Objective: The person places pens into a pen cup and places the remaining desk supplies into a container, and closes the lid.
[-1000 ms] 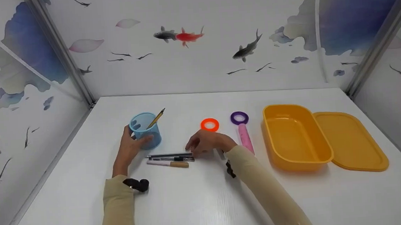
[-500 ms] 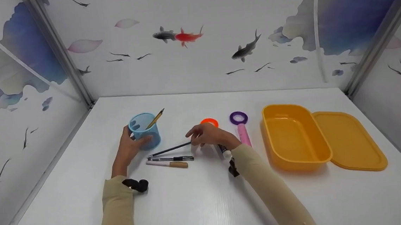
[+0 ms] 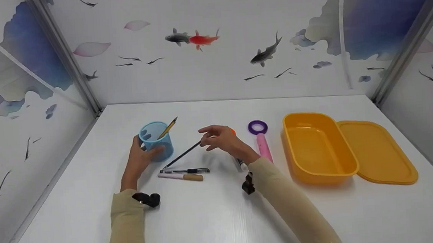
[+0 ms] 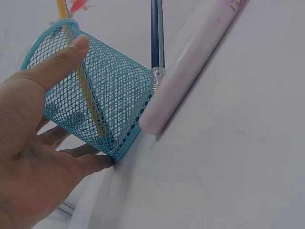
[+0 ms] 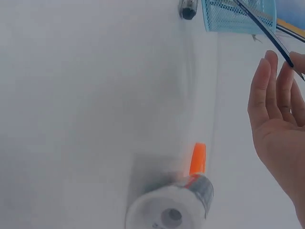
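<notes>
My left hand (image 3: 139,161) grips a light blue mesh pen holder (image 3: 164,150) at the left, its thumb across the wall in the left wrist view. Inside leans a yellow pencil (image 3: 169,127), tip up. My right hand (image 3: 223,140) pinches a dark pencil (image 3: 182,155) near its sharpened tip, as the right wrist view shows. That pencil slants up, its other end low by the pens. Below it lie a clear pen with a black grip (image 3: 195,171) and a pale marker with a tan end (image 3: 192,177).
An orange ring (image 3: 233,131) is mostly hidden behind my right hand. A purple ring (image 3: 258,127), a pink stick (image 3: 264,147) and a dark, white-ended cylinder (image 5: 200,191) lie nearby. At the right are a yellow box (image 3: 293,150) and its lid (image 3: 386,151).
My right hand has taken hold of the dark pencil and raised its tip end off the table, moving up and away. The left hand and the pen holder stay in place.
</notes>
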The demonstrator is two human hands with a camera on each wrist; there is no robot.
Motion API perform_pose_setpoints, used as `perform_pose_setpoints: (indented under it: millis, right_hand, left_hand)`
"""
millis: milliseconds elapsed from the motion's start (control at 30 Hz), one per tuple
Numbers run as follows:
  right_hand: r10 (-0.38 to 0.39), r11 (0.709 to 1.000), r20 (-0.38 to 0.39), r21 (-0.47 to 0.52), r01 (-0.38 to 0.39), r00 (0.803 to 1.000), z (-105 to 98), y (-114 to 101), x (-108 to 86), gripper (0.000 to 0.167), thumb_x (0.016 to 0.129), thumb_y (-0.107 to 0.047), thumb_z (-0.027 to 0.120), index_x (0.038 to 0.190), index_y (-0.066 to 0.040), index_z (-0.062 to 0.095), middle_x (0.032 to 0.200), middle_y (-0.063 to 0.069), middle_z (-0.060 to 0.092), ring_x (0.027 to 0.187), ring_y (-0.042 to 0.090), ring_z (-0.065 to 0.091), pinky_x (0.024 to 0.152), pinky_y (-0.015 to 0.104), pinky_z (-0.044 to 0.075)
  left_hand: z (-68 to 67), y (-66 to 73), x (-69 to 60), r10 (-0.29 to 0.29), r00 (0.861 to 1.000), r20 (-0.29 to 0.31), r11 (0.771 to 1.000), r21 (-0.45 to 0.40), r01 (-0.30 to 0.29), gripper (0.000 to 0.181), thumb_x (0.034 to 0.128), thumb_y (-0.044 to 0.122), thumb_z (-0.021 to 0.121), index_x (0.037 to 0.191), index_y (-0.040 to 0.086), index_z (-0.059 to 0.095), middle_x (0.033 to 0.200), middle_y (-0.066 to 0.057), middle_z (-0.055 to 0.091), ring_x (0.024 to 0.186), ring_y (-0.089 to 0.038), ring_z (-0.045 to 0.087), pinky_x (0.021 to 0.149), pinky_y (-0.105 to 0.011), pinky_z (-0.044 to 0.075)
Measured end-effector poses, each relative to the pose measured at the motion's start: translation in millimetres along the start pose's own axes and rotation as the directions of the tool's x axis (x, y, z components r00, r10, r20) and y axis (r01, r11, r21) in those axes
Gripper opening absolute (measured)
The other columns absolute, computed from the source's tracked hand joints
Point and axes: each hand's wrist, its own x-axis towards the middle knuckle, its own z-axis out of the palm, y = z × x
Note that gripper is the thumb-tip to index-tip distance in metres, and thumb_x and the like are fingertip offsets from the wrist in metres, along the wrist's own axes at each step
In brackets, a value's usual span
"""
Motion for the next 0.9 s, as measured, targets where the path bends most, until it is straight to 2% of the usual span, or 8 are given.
perform_pose_setpoints:
  millis: [167, 300, 433, 567, 733, 900]
  right_hand:
    - [0.025, 0.993, -0.072, 0.119, -0.016, 0.997, 10, -4, 2.4, 0.033, 0.095, -0.014, 0.065, 0.128, -0.009, 0.065, 0.111, 0.010, 0.066, 0.116, 0.035, 0.068, 0.096, 0.039, 0.060]
    - [0.048, 0.980, -0.137, 0.197, -0.021, 0.989, 17, -15, 4.9, 0.029, 0.096, -0.013, 0.065, 0.124, -0.007, 0.066, 0.115, 0.011, 0.067, 0.117, 0.037, 0.066, 0.099, 0.041, 0.059]
    - [0.027, 0.971, -0.179, 0.239, 0.017, 0.983, 21, -26, 6.5, 0.024, 0.095, -0.013, 0.067, 0.118, -0.005, 0.067, 0.113, 0.011, 0.069, 0.110, 0.029, 0.070, 0.098, 0.039, 0.059]
    - [-0.020, 0.960, -0.225, 0.268, 0.081, 0.974, 21, -34, 5.6, 0.023, 0.095, -0.012, 0.068, 0.115, -0.001, 0.067, 0.109, 0.009, 0.070, 0.102, 0.018, 0.072, 0.097, 0.037, 0.059]
    - [-0.080, 0.953, -0.270, 0.261, 0.153, 0.960, 17, -44, 3.7, 0.021, 0.094, -0.011, 0.069, 0.113, -0.001, 0.069, 0.107, 0.008, 0.071, 0.100, 0.017, 0.072, 0.095, 0.034, 0.060]
    - [-0.117, 0.951, -0.295, 0.243, 0.193, 0.948, 12, -60, 4.9, 0.021, 0.094, -0.011, 0.069, 0.112, -0.001, 0.069, 0.104, 0.007, 0.072, 0.097, 0.016, 0.073, 0.095, 0.034, 0.060]
  left_hand:
    - [-0.2, 0.3, 0.2, -0.004, 1.000, 0.003, 1.000, 0.005, 0.004, 0.105, 0.0858, 0.041, 0.078, 0.160, 0.010, 0.010, 0.167, -0.016, 0.020, 0.156, -0.037, 0.017, 0.127, -0.053, 0.021]
    - [-0.6, 0.7, -0.3, -0.009, 1.000, 0.007, 1.000, -0.006, 0.009, 0.106, 0.0854, 0.042, 0.078, 0.160, 0.010, 0.010, 0.167, -0.015, 0.020, 0.156, -0.036, 0.017, 0.127, -0.053, 0.022]
    - [-0.8, 0.4, 0.0, -0.010, 1.000, 0.009, 1.000, -0.023, 0.010, 0.107, 0.0841, 0.042, 0.080, 0.160, 0.011, 0.010, 0.167, -0.015, 0.021, 0.156, -0.035, 0.018, 0.128, -0.052, 0.022]
    - [-0.4, 0.6, 1.0, -0.003, 1.000, 0.005, 1.000, -0.025, 0.003, 0.102, 0.0863, 0.038, 0.078, 0.160, 0.011, 0.012, 0.166, -0.015, 0.022, 0.156, -0.035, 0.019, 0.128, -0.051, 0.023]
    - [-0.3, 0.3, 2.6, 0.002, 1.000, 0.003, 1.000, -0.022, -0.002, 0.095, 0.0909, 0.030, 0.074, 0.160, 0.009, 0.012, 0.167, -0.016, 0.020, 0.155, -0.038, 0.019, 0.127, -0.052, 0.023]
    - [-0.4, -0.7, 1.7, -0.001, 1.000, 0.002, 1.000, 0.008, 0.001, 0.103, 0.0867, 0.041, 0.077, 0.160, 0.010, 0.012, 0.167, -0.016, 0.021, 0.156, -0.037, 0.018, 0.127, -0.054, 0.021]
